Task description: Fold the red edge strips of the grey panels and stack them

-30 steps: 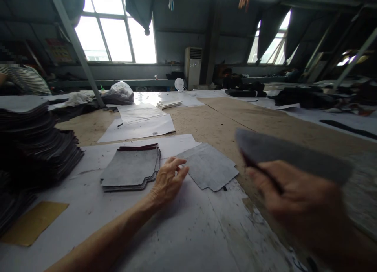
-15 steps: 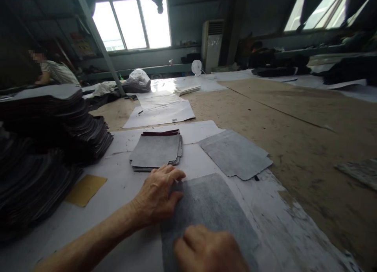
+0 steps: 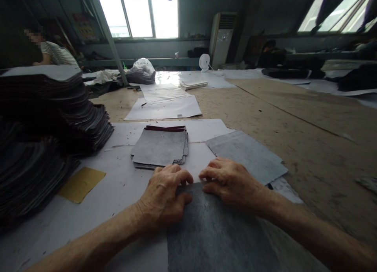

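Observation:
A grey fabric sheet [image 3: 218,232] lies flat at the bottom centre, its far edge between my two hands. My left hand [image 3: 167,193] rests at the sheet's far left corner, fingers curled and the thumb on the sheet. Across from it, my right hand [image 3: 231,181] touches the far edge with thumb and fingers bent close together. Just beyond my left hand sits a small pile of grey pieces [image 3: 160,146] with a dark red strip along its back. Another grey piece [image 3: 247,154] lies beyond my right hand, partly covered by it.
Tall stacks of dark sheets [image 3: 97,126] stand at the left. A yellow card [image 3: 82,183] lies beside them. White papers [image 3: 165,109] and a small white fan [image 3: 204,62] are farther back. A person in a striped top [image 3: 59,53] is at the far left.
My right hand has moved forward from the near part of the sheet to its far edge. My left hand remains at the far left corner. The camera view has shifted slightly.

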The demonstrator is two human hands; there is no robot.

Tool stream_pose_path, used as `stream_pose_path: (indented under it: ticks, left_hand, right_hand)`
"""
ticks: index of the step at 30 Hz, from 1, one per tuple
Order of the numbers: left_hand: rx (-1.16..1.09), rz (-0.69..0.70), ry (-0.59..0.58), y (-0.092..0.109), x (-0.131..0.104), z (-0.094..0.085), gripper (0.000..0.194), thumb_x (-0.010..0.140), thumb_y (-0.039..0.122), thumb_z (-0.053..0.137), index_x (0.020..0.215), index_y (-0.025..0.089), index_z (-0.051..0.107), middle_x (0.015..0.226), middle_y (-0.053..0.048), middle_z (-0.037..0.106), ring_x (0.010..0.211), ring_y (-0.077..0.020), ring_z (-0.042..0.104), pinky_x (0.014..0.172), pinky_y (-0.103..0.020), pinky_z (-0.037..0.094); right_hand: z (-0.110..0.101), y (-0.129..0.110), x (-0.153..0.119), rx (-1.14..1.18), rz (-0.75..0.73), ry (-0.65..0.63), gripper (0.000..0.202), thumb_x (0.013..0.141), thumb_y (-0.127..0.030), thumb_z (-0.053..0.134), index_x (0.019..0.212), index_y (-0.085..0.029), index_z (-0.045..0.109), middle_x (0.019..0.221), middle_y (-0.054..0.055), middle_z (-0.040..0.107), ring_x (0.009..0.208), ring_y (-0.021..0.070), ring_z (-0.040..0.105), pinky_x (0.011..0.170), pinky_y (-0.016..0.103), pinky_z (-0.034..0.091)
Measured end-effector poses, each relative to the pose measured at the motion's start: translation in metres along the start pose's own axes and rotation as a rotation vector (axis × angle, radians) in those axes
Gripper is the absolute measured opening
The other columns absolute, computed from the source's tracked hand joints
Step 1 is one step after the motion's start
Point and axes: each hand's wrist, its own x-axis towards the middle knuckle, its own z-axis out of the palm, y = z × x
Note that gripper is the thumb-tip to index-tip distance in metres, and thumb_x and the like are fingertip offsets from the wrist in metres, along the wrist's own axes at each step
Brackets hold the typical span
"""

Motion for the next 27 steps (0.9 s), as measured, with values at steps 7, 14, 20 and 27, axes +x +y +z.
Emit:
stream_pose_path:
  ticks: [7, 14, 20, 27]
  left_hand:
    - [-0.042, 0.194, 0.198, -0.007, -0.005, 0.007, 0.022, 0.068, 0.014, 0.061, 0.085, 0.026, 0.066, 0.082, -0.002, 0.054, 0.081, -0.0191, 0.048, 0.074, -0.039, 0.040]
    - [-0.061, 0.361, 0.156, -0.010, -0.004, 0.008, 0.021, 0.075, 0.010, 0.054, 0.088, 0.022, 0.065, 0.080, -0.002, 0.055, 0.075, -0.0150, 0.048, 0.072, -0.036, 0.038]
    - [-0.002, 0.511, 0.094, -0.019, 0.001, 0.004, 0.030, 0.076, 0.004, 0.044, 0.091, 0.020, 0.064, 0.081, -0.003, 0.055, 0.075, -0.0147, 0.047, 0.071, -0.033, 0.037]
    - [0.113, 0.611, 0.057, -0.021, 0.002, 0.003, 0.031, 0.070, 0.003, 0.044, 0.091, 0.018, 0.061, 0.080, -0.004, 0.055, 0.075, -0.0161, 0.046, 0.072, -0.033, 0.036]
  right_hand:
    - [0.002, 0.011, -0.012, 0.151, -0.083, 0.057, 0.014, 0.078, -0.017, 0.058, 0.089, -0.022, 0.066, 0.076, 0.001, 0.057, 0.075, 0.0123, 0.052, 0.068, 0.024, 0.042]
    - [0.000, 0.007, -0.022, 0.086, -0.254, 0.144, 0.024, 0.083, -0.008, 0.043, 0.089, -0.018, 0.064, 0.074, 0.004, 0.055, 0.070, 0.0123, 0.047, 0.062, 0.024, 0.039]
    - [0.000, 0.002, -0.027, 0.020, -0.254, 0.139, 0.028, 0.082, -0.005, 0.040, 0.092, -0.017, 0.063, 0.076, 0.005, 0.055, 0.071, 0.0136, 0.045, 0.063, 0.026, 0.038]
    - [0.005, -0.009, -0.034, -0.128, -0.308, 0.102, 0.028, 0.086, -0.010, 0.035, 0.094, -0.013, 0.061, 0.080, 0.006, 0.057, 0.073, 0.0171, 0.044, 0.069, 0.034, 0.035]
